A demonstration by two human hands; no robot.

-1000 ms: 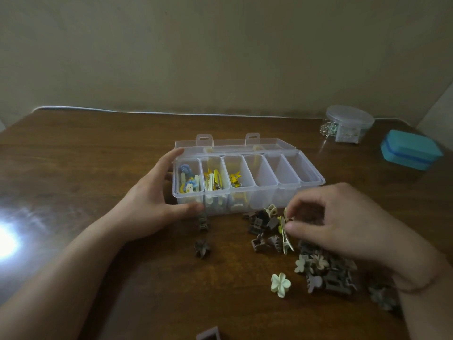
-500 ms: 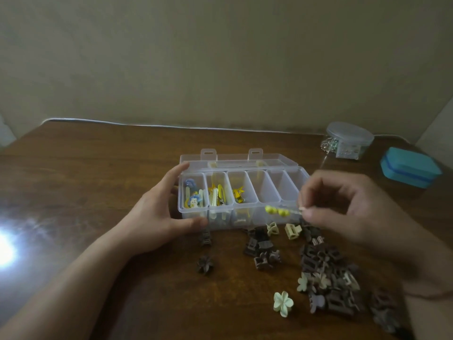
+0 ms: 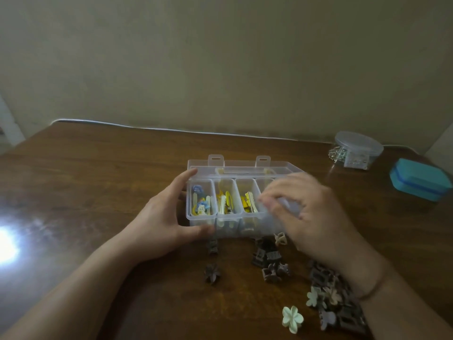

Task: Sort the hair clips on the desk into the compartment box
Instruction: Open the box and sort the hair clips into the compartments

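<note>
Head view, the only one. The compartment box [image 3: 235, 204] sits open at mid-surface, lid folded back behind it. All places below are given from the box.

Left hand [image 3: 161, 222] grips the box's left end: fingers along the far left corner, thumb on the near front wall. It looks to be steadying the box.

Right hand [image 3: 308, 217] hovers over the right half of the box, blurred. Fingers are bent toward the third and fourth compartments. Whether they pinch a clip or have let go, I cannot tell.

Step in hand, as I judge it: dropping a clip into a compartment. The three left compartments hold blue-and-white and yellow clips [image 3: 226, 202]. The compartments to the right are hidden under the hand.

Next move probably calls for the right hand to go back to the loose pile and pick out one small clip.

Loose clips lie on the surface [image 3: 85, 182] in front of the box:
- brown clips [image 3: 267, 258] just before the front wall
- a brown flower clip [image 3: 212, 273] before the left end
- a pale flower clip [image 3: 291, 319] nearest the camera
- a mixed heap [image 3: 328, 298] front-right, partly under the right wrist

Many are unsorted; the task seems far from finished.

Well off to the right: a round clear tub [image 3: 355, 149] and a teal case [image 3: 419, 179]. Neither obstructs. The tangled heap may make single picks fiddly.
</note>
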